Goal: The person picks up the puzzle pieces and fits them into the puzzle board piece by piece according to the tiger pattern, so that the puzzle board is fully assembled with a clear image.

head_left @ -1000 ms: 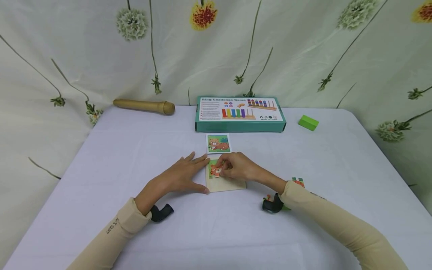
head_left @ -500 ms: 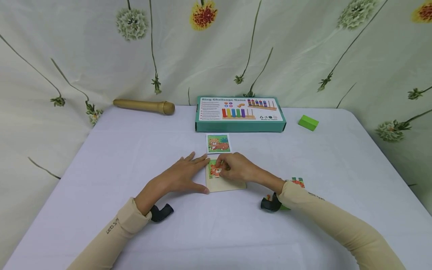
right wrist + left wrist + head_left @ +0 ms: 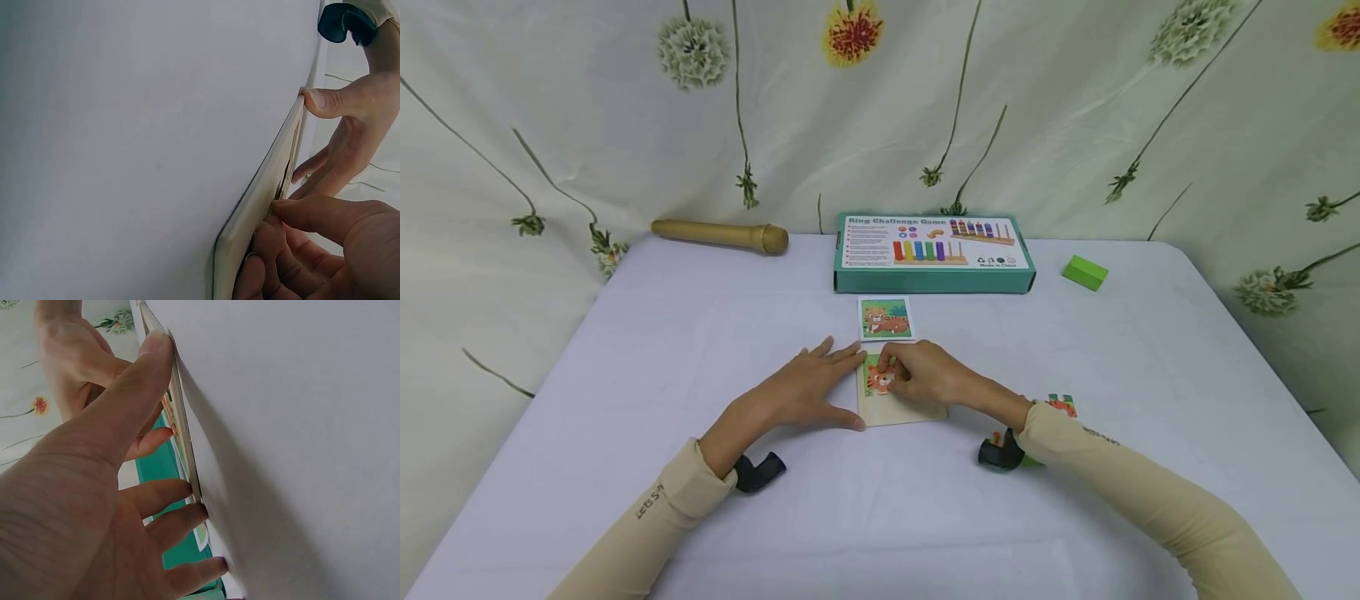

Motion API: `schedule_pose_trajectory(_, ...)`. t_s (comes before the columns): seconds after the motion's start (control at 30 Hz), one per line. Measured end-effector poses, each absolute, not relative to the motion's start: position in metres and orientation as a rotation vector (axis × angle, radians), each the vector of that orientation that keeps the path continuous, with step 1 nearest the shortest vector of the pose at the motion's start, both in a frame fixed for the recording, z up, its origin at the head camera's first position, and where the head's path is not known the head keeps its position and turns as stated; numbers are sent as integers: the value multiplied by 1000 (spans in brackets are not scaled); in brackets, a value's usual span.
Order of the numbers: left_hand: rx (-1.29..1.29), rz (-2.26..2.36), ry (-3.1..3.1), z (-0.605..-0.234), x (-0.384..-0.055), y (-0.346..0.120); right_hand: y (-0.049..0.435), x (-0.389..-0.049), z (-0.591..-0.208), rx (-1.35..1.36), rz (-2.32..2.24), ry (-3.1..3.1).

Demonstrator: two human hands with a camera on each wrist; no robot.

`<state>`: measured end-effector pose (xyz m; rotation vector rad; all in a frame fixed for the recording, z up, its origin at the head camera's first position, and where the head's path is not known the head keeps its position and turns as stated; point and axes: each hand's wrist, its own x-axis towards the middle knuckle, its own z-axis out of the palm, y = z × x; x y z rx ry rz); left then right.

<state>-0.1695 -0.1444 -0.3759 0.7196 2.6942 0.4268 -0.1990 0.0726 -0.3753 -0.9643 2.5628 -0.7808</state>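
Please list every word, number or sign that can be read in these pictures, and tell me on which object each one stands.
"Ring Challenge Game": title on the lid of the teal box.
"Made in China": small print at the lid's lower right, barely legible.
The lines of small print on the lid's left part: too small to read.
"Let's...": lettering on the left sleeve, the rest unreadable.
Lettering on the right sleeve: too blurred.
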Motion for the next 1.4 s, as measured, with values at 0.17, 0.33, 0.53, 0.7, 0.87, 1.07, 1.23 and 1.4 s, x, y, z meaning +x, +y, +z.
schedule_pose_trajectory(0.17, 722, 435, 2690, -376, -169, -145, 73, -198, -375, -952, -783, 2564)
schedule_pose_trajectory(0.33, 720, 431, 2691, -377, -170, -145, 74, -198, -376, -954, -798, 2560)
schedule_pose_trajectory(0.53, 718, 426, 2693, -378, -170, -145, 74, -198, -376, -994, -822, 2551)
schedule_pose_trajectory(0.7, 714, 428, 2693, -377, -170, -145, 74, -198, -377, -1021, -818, 2554)
schedule_pose_trajectory(0.87, 716, 429, 2691, -376, -170, -145, 76, -198, -376, -1038, -823, 2559)
schedule_pose_trajectory(1.07, 721, 423, 2693, -375, -169, -144, 77, -199, -376, -1060, -829, 2552)
schedule_pose_trajectory(1.23, 713, 426, 2693, -375, -169, -144, 80, -199, -375, -1040, -860, 2521)
schedule_pose_trajectory(1.4, 697, 427, 2693, -376, -169, -144, 90, -196, -368, -999, -896, 2520)
